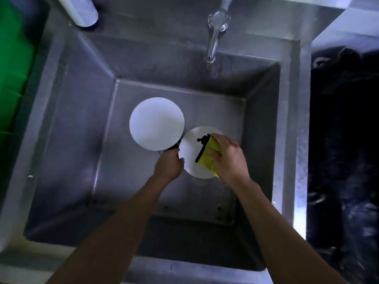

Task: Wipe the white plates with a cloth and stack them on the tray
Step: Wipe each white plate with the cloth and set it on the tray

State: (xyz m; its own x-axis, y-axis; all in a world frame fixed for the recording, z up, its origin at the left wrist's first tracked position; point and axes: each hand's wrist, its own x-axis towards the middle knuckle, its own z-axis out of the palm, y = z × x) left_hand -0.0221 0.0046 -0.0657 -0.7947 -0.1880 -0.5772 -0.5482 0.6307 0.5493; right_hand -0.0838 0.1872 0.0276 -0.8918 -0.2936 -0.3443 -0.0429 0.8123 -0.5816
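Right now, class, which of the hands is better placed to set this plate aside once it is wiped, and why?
Left hand: it grips the plate at its rim. The right hand is busy pressing the yellow cloth on it.

sink (86, 124): holds both plates, the faucet at its far rim
faucet (214, 37): above the far wall, right of centre
far plate (156, 124): in the basin, left of and behind the near plate, their rims overlapping
near plate (190, 160): between the two hands
cloth (210, 154): on the near plate's right part, under the right hand (229, 158)
left hand (169, 166): at the near plate's left rim
bottle (79, 10): on the far left ledge
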